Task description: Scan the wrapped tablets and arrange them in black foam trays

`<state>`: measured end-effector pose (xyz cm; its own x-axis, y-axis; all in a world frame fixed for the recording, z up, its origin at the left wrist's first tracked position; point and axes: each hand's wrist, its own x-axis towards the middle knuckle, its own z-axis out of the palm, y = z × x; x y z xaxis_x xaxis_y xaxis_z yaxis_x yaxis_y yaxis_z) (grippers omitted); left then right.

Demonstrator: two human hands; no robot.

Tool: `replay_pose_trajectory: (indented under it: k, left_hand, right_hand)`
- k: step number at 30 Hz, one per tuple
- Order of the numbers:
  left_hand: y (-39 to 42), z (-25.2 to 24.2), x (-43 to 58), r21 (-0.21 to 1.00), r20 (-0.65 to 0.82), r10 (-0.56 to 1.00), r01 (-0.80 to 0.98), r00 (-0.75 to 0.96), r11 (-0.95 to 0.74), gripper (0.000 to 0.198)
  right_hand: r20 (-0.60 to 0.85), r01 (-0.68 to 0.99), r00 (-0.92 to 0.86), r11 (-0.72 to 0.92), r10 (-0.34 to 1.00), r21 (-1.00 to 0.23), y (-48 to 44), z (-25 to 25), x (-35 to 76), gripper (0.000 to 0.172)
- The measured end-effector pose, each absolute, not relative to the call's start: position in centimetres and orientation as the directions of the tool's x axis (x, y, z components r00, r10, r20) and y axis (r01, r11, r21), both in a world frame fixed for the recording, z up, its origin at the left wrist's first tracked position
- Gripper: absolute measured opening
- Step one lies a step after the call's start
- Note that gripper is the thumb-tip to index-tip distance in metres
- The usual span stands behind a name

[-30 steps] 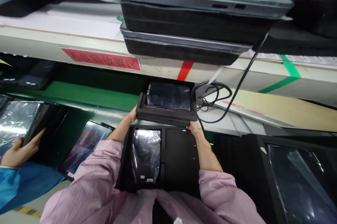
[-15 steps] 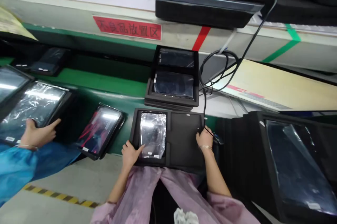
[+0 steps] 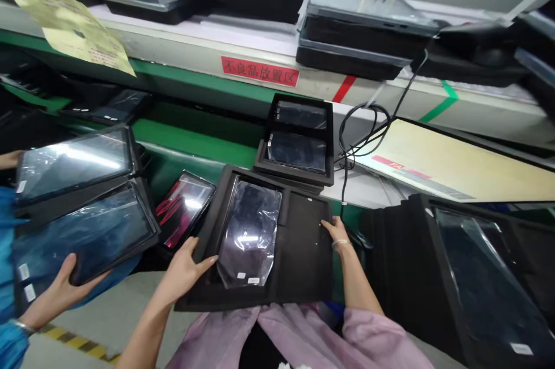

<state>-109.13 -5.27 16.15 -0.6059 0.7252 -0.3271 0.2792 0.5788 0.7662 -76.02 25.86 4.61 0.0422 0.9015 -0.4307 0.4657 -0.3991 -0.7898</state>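
Observation:
A black foam tray is tilted in front of me over my lap, its left side raised. My left hand grips its left edge, thumb over the rim and fingers beneath. My right hand is closed on the right edge, fingertips on the rim. In the tray's left recess lies a dark screen panel under wrinkled clear film, with two small white labels at its near end. The right recess shows bare foam. Beyond the tray, a similar foam tray with two filmed panels rests on a stack.
At left, a co-worker's hand holds a tray with two large panels. A tablet with a red picture lies between us. Stacked foam trays stand at right, near a coiled black cable. A shelf runs across the back.
The foam tray has come closer and tilted, its left side rising with my left hand. The co-worker's panels have swung up and nearer. My view has turned slightly left and up.

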Motion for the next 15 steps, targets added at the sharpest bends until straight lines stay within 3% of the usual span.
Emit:
replay_pose_trajectory:
  k: [3,6,10,12,15]
  left_hand:
    - [-4.7,19.8,-112.4,0.738,-0.271,0.747,0.368,-0.607,0.566,0.045]
    - [-1.4,24.1,-116.5,0.688,-0.291,0.756,0.421,-0.586,0.591,0.053]
    - [7.5,31.2,-121.8,0.601,-0.324,0.793,0.535,-0.516,0.594,0.057]
    - [12.2,34.0,-123.6,0.688,-0.157,0.835,0.548,-0.527,0.475,0.04]
    - [17.0,34.9,-123.1,0.749,0.183,0.657,0.536,-0.732,0.389,0.041]
  right_hand:
    - [-0.46,0.227,-0.066,-0.435,0.886,-0.871,23.1,5.8,-76.1,0.044]
    - [-0.544,-0.098,-0.156,-0.561,0.824,-0.822,21.0,7.3,-76.2,0.052]
    - [-0.558,-0.444,-0.107,-0.542,0.823,-0.713,19.3,8.1,-77.7,0.038]
    - [-0.496,-0.494,-0.12,-0.485,0.86,-0.722,19.2,8.0,-79.0,0.029]
    - [-0.377,-0.522,-0.192,-0.42,0.906,-0.743,21.0,8.0,-81.9,0.031]
